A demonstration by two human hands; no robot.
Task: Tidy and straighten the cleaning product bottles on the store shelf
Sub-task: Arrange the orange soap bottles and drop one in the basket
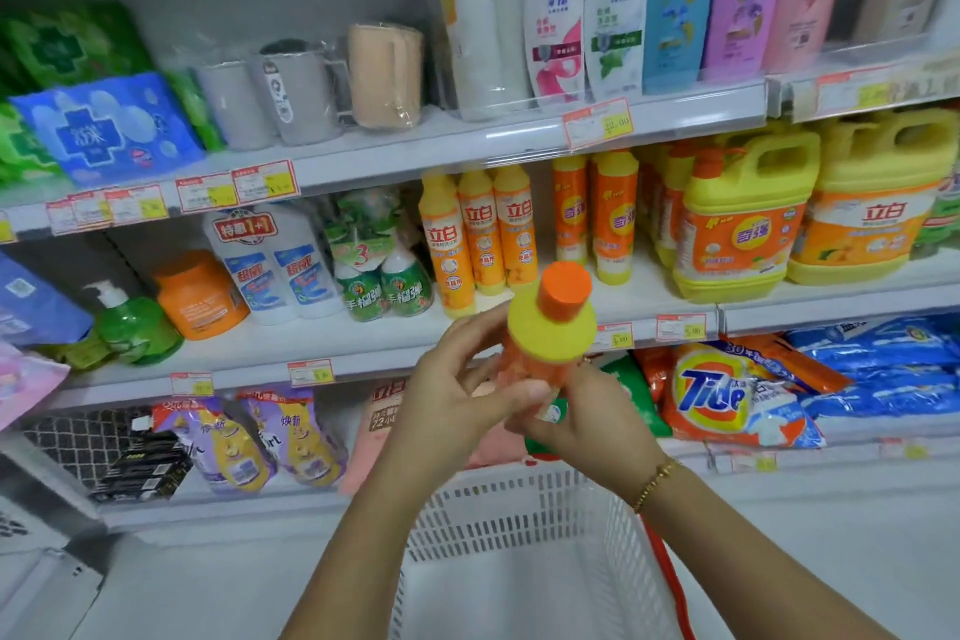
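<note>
Head view | left hand point(457, 392) and right hand point(582, 424) both gripped orange-capped bottle point(551, 322) | above white basket point(613, 535)

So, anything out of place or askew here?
The orange-capped bottle is off the middle shelf, gripped by the left hand and right hand. On it, the orange tub and green pump bottle tilt leftward, though the wide lens may exaggerate this.

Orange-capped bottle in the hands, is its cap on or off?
On: the round orange cap sits atop the yellow-shouldered orange bottle.
</note>
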